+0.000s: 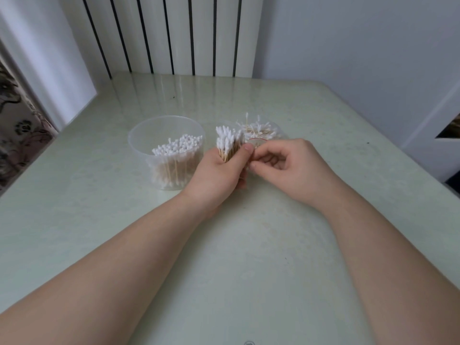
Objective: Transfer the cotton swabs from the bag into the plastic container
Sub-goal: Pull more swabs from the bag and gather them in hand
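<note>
Left hand [219,171] grips swab bundle [227,143] — plastic container [139,146] just beside.

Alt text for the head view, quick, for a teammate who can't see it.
The left hand grips an upright bundle of cotton swabs; the right hand appears to pinch its edge, near a clear bag of swabs. A clear plastic container, partly filled, stands to their left.

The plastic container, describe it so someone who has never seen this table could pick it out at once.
On the pale green table, look just left of the person's left hand. There stands the plastic container, a clear round tub with cotton swabs upright inside. Unlike the crumpled bag to the right, it has stiff walls and an open top.
</note>
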